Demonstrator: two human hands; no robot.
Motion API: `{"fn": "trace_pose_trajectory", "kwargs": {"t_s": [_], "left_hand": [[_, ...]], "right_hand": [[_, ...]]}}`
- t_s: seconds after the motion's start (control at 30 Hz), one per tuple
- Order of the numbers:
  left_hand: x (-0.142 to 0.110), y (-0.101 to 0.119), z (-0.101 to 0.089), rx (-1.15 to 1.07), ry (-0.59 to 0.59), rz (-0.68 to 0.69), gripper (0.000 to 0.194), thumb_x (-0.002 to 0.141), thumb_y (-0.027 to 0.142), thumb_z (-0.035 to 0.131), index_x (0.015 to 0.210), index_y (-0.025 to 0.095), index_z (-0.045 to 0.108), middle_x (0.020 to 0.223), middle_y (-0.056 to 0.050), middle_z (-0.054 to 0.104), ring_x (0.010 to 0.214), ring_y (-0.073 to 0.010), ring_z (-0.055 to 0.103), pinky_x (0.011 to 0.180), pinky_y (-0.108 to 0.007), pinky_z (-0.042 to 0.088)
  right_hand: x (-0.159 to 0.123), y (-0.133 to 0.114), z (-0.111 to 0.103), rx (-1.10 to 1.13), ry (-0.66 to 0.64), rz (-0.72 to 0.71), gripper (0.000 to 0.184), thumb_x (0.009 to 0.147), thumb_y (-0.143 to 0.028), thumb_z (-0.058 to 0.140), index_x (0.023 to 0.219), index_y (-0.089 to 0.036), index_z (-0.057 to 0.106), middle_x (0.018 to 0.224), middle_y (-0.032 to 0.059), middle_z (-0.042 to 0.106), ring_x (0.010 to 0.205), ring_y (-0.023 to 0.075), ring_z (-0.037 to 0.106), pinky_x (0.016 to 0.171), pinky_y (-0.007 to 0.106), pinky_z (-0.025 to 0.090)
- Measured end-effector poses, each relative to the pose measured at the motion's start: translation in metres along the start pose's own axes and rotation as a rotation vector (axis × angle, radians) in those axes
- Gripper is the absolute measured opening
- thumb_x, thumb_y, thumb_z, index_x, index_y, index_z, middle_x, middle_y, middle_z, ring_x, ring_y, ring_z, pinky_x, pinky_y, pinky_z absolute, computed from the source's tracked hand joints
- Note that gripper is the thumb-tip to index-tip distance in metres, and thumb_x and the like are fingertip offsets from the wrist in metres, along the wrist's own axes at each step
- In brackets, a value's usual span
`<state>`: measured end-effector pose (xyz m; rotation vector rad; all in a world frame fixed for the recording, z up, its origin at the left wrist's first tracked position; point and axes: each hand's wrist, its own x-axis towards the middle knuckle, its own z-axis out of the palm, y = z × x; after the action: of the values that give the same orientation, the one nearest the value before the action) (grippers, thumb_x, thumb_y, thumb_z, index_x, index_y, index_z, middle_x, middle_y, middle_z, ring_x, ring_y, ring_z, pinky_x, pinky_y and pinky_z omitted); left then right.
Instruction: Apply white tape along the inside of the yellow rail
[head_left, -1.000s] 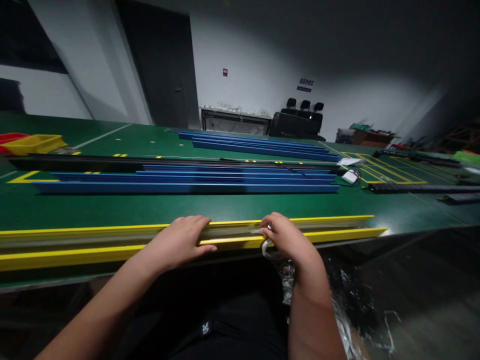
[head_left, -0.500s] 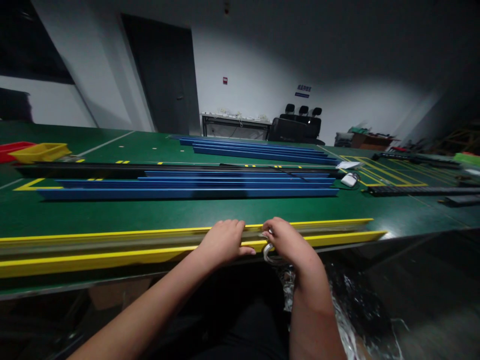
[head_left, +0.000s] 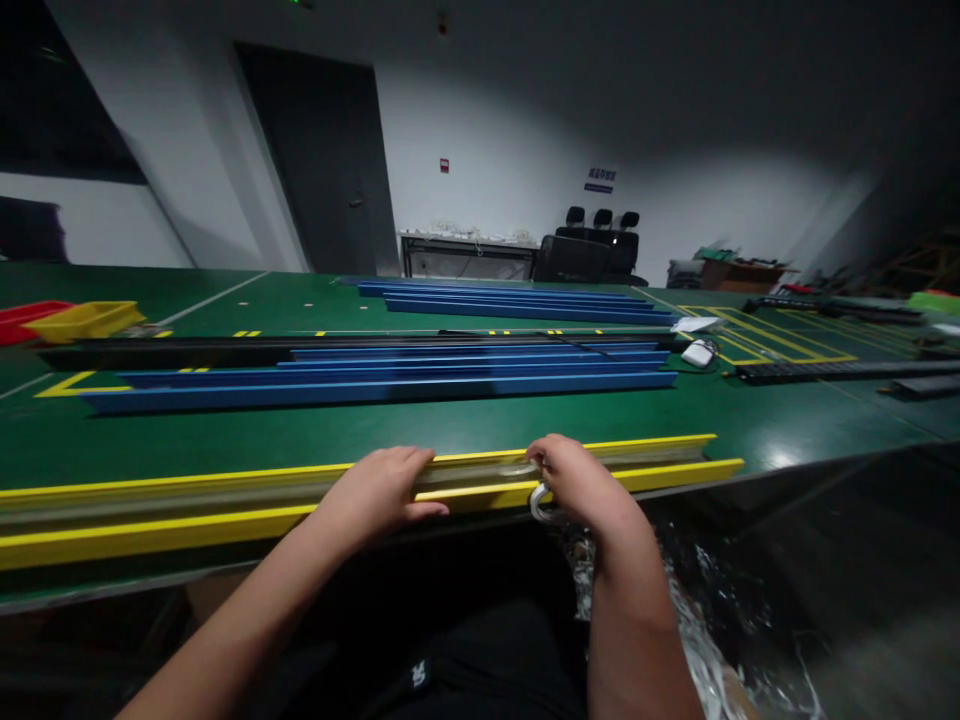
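A long yellow channel strip point(head_left: 187, 500) lies along the near edge of the green table point(head_left: 450, 430). My left hand point(head_left: 379, 493) rests palm down on the strip, fingers stretched over its top and thumb against its front face. My right hand point(head_left: 574, 480) is curled closed at the strip a little to the right. It pinches a thin clear film point(head_left: 541, 505) that loops below the knuckles and trails down toward the floor.
Blue strips point(head_left: 390, 385) lie in a bundle mid-table beside a long black strip point(head_left: 225, 345), with more blue strips point(head_left: 517, 300) farther back. Yellow and red bins point(head_left: 82, 320) sit far left. A white device point(head_left: 699, 352) lies at the right. Crumpled clear film point(head_left: 712, 650) lies below the table edge.
My left hand slid right along the strip toward my right hand, then back left. The strip's right end now sits farther left. My right hand kept its grip at the same spot.
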<state>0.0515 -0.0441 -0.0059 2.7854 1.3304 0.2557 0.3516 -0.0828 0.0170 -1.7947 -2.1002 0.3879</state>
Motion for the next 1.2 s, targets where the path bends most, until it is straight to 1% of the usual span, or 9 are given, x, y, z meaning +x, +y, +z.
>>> {"fn": "trace_pose_trajectory", "kwargs": {"t_s": [0.17, 0.27, 0.37, 0.47, 0.6, 0.67, 0.83, 1.07, 1.2], "left_hand": [[-0.026, -0.025, -0.006, -0.035, -0.005, -0.061, 0.069, 0.078, 0.069, 0.060, 0.130, 0.024, 0.056, 0.128, -0.011, 0.064, 0.115, -0.0295, 0.060, 0.099, -0.040, 0.045], [-0.034, -0.030, -0.008, -0.040, -0.015, -0.098, 0.071, 0.076, 0.069, 0.062, 0.130, 0.024, 0.056, 0.130, -0.011, 0.063, 0.118, -0.0298, 0.059, 0.101, -0.040, 0.045], [-0.035, -0.028, -0.012, -0.046, -0.020, -0.115, 0.068, 0.076, 0.067, 0.062, 0.129, 0.024, 0.057, 0.128, -0.011, 0.064, 0.116, -0.0297, 0.059, 0.099, -0.040, 0.045], [-0.031, -0.018, -0.016, -0.032, -0.032, -0.110, 0.063, 0.079, 0.064, 0.062, 0.126, 0.023, 0.057, 0.122, -0.012, 0.066, 0.111, -0.0300, 0.061, 0.095, -0.040, 0.045], [-0.014, 0.012, -0.015, -0.010, -0.020, -0.077, 0.063, 0.080, 0.064, 0.060, 0.127, 0.021, 0.054, 0.121, -0.014, 0.065, 0.111, -0.0310, 0.060, 0.095, -0.041, 0.043], [-0.003, 0.032, -0.011, -0.002, -0.008, -0.058, 0.066, 0.080, 0.065, 0.059, 0.129, 0.021, 0.052, 0.122, -0.014, 0.064, 0.112, -0.0316, 0.058, 0.095, -0.042, 0.042], [0.027, 0.071, -0.002, 0.007, 0.018, -0.010, 0.065, 0.079, 0.069, 0.058, 0.123, 0.021, 0.053, 0.113, -0.014, 0.066, 0.106, -0.0319, 0.060, 0.090, -0.041, 0.044], [0.043, 0.077, 0.005, 0.039, -0.021, 0.010, 0.059, 0.076, 0.069, 0.061, 0.109, 0.020, 0.057, 0.103, -0.012, 0.067, 0.096, -0.0311, 0.064, 0.082, -0.039, 0.046], [0.037, 0.071, 0.004, 0.034, -0.013, 0.024, 0.058, 0.079, 0.066, 0.062, 0.114, 0.020, 0.056, 0.104, -0.012, 0.068, 0.098, -0.0304, 0.064, 0.084, -0.038, 0.046]], "right_hand": [[-0.004, -0.007, -0.002, 0.020, -0.011, -0.043, 0.016, 0.087, -0.031, 0.062, 0.092, -0.019, 0.070, 0.096, 0.0074, 0.066, 0.087, 0.0168, 0.060, 0.080, 0.026, 0.043], [-0.003, -0.007, -0.002, -0.003, -0.007, -0.045, 0.016, 0.088, -0.022, 0.057, 0.094, -0.018, 0.071, 0.096, 0.0080, 0.068, 0.091, 0.0177, 0.061, 0.083, 0.027, 0.043], [-0.001, -0.006, -0.002, 0.004, -0.017, -0.049, 0.028, 0.084, -0.008, 0.052, 0.101, -0.019, 0.072, 0.102, 0.0082, 0.070, 0.098, 0.0180, 0.062, 0.088, 0.027, 0.042], [-0.001, -0.008, -0.002, 0.038, -0.021, -0.072, 0.032, 0.083, -0.006, 0.050, 0.103, -0.019, 0.071, 0.102, 0.0072, 0.071, 0.098, 0.0174, 0.062, 0.087, 0.026, 0.042], [-0.002, -0.009, -0.001, 0.045, -0.002, -0.085, 0.013, 0.089, -0.026, 0.059, 0.091, -0.019, 0.069, 0.094, 0.0065, 0.068, 0.089, 0.0169, 0.060, 0.079, 0.026, 0.042], [-0.002, -0.008, -0.001, 0.033, 0.004, -0.067, 0.013, 0.086, -0.032, 0.064, 0.088, -0.019, 0.067, 0.091, 0.0050, 0.067, 0.084, 0.0162, 0.058, 0.075, 0.026, 0.041], [-0.001, -0.006, 0.000, 0.018, 0.007, -0.047, 0.011, 0.089, -0.022, 0.056, 0.089, -0.019, 0.067, 0.092, 0.0058, 0.068, 0.085, 0.0156, 0.058, 0.077, 0.025, 0.041], [-0.001, -0.003, -0.001, 0.083, -0.017, -0.055, 0.033, 0.083, -0.004, 0.048, 0.103, -0.018, 0.070, 0.104, 0.0077, 0.071, 0.096, 0.0169, 0.062, 0.087, 0.026, 0.042], [-0.001, -0.002, -0.002, 0.078, 0.005, -0.079, 0.029, 0.086, -0.005, 0.048, 0.099, -0.019, 0.070, 0.099, 0.0067, 0.070, 0.092, 0.0155, 0.060, 0.084, 0.025, 0.042]]}}
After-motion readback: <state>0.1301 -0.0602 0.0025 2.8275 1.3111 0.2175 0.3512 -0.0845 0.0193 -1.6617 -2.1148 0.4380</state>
